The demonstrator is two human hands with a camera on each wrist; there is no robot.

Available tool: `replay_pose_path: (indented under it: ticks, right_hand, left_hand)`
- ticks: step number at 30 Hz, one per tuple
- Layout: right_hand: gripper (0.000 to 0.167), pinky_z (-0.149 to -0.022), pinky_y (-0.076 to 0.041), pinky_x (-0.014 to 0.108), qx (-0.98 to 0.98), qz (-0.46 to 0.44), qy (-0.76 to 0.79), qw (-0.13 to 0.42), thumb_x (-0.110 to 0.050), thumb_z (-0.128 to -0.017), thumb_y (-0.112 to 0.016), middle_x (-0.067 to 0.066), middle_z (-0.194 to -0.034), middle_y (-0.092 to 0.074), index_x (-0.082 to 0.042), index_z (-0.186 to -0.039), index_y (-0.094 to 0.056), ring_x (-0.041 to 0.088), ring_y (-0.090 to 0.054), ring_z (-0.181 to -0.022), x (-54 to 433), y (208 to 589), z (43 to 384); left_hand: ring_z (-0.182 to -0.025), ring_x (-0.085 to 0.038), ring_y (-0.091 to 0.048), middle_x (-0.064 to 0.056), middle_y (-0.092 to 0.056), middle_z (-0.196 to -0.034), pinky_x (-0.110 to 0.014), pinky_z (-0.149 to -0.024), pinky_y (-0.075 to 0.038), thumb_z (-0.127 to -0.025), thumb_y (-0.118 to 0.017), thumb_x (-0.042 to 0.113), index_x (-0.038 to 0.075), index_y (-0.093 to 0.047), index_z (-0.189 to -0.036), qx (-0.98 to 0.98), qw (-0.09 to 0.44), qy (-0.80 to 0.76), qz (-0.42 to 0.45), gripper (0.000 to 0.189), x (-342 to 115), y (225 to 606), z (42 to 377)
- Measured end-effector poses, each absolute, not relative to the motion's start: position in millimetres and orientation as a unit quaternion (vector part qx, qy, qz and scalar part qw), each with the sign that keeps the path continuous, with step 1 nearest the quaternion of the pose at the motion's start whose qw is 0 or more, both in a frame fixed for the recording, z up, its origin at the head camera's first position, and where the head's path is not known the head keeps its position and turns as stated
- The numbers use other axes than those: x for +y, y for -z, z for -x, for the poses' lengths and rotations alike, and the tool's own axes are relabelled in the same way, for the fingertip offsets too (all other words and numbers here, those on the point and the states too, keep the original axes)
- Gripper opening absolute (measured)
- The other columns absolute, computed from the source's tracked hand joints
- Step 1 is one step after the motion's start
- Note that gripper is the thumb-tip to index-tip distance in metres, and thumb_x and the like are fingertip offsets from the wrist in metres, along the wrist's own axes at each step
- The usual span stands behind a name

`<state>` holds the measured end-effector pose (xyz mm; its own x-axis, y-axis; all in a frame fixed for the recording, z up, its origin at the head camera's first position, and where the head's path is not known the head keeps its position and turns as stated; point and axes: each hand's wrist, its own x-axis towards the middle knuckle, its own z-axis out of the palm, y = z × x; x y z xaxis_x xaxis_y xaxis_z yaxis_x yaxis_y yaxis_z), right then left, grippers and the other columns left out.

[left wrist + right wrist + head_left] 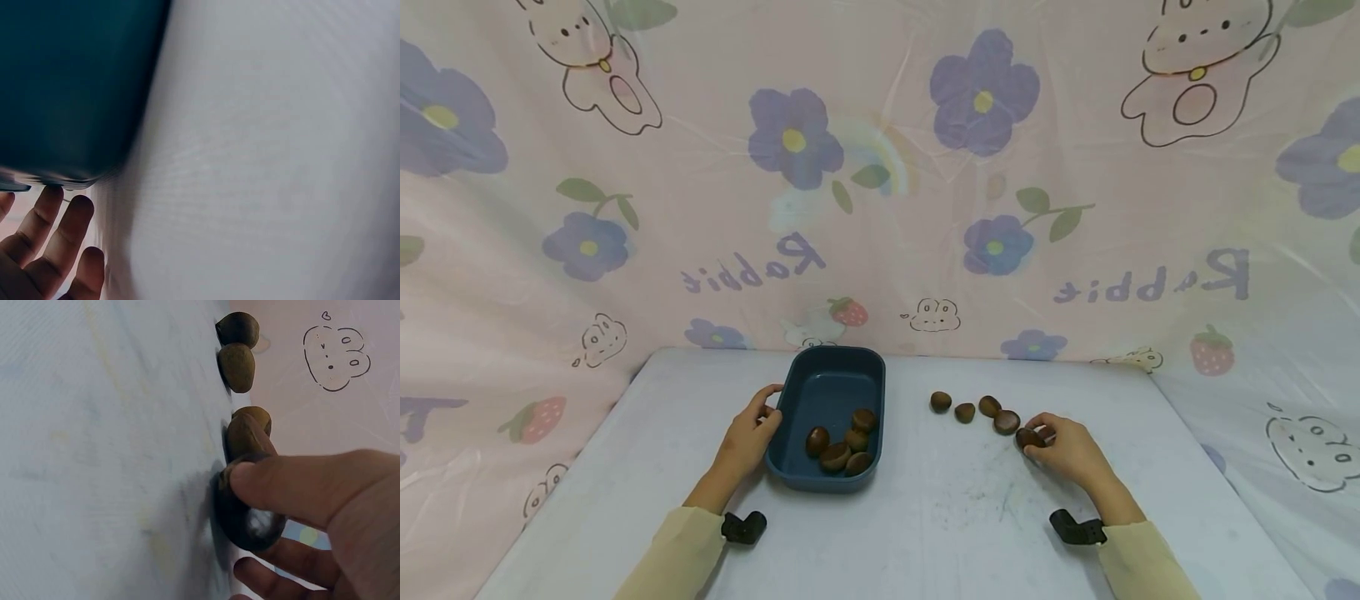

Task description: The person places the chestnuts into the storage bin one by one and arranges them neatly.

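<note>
My right hand (1070,451) pinches a chestnut (250,515) between thumb and fingers, close over the white table. The dark, glossy shell shows below the thumb in the right wrist view. In the head view, several loose chestnuts (1007,422) lie in an uneven row to the left of this hand. A dark blue rectangular container (786,471) stands left of the middle, with several brown chestnuts (835,457) gathered toward its near end. Against the container's left side rests my left hand (747,440), its fingertips touching the outer wall in the left wrist view.
The white table (917,533) meets a pink cloth (880,225) printed with flowers and rabbits at its back edge. A black wrist device (745,528) sits at the left sleeve, and a second black wrist device (1077,528) at the right.
</note>
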<state>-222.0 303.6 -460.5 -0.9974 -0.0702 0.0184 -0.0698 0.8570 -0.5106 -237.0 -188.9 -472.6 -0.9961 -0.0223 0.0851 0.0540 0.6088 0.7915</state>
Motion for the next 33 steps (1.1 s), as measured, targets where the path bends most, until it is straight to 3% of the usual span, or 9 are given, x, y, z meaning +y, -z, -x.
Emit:
replay_pose_path:
  ticks: [24, 33]
  right_hand:
    - [0.022, -0.065, -0.044, 0.031, 0.957, 0.037, 0.286, -0.036, -0.018, -0.079, -0.073, 0.002, -0.085, -0.066, -0.013, -0.1, -0.067, 0.015, -0.056, -0.075, 295.7, 454.8, 220.7]
    - [0.022, -0.065, -0.046, 0.031, 0.953, 0.053, 0.294, -0.054, -0.018, -0.079, -0.073, 0.003, -0.086, -0.067, -0.015, -0.1, -0.067, 0.015, -0.061, -0.079, 286.1, 447.2, 219.3]
  left_hand:
    - [-0.074, -0.017, -0.053, -0.007, -0.063, -0.098, -0.031, -0.067, -0.041, -0.096, -0.045, 0.026, 0.028, -0.043, -0.141, -0.895, 0.043, 0.444, 0.012, 0.045, -189.0, 472.2, 236.9]
    - [-0.075, -0.018, -0.053, -0.008, -0.063, -0.097, -0.031, -0.068, -0.041, -0.096, -0.045, 0.026, 0.028, -0.043, -0.14, -0.895, 0.046, 0.444, 0.016, 0.045, -189.0, 472.0, 236.3]
